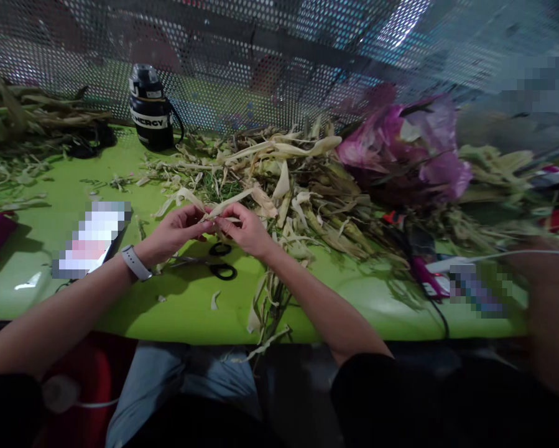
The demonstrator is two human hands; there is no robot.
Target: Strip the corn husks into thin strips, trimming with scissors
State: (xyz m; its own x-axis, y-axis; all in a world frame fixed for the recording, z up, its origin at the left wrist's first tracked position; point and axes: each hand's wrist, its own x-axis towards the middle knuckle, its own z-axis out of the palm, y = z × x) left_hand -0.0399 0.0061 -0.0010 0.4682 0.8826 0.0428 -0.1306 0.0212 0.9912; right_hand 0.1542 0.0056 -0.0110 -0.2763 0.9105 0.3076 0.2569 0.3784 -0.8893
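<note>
My left hand [183,229], with a white band on its wrist, is closed on a pale dried husk strip [235,198] above the green table [134,311]. Close beside it, my right hand [244,230] pinches the same pale material, the fingertips of both hands nearly touching. Scissors with black handles [223,271] lie on the table just below the hands. A large heap of dried husks and stalks [326,205] spreads behind and to the right of my right hand.
A black bottle [152,115] stands at the back left, a phone [92,239] nearer me. Behind the table rises a perforated metal panel [242,68]. A pink plastic bag [400,155] sits back right. Another person's blurred arm [549,311] is at the right edge.
</note>
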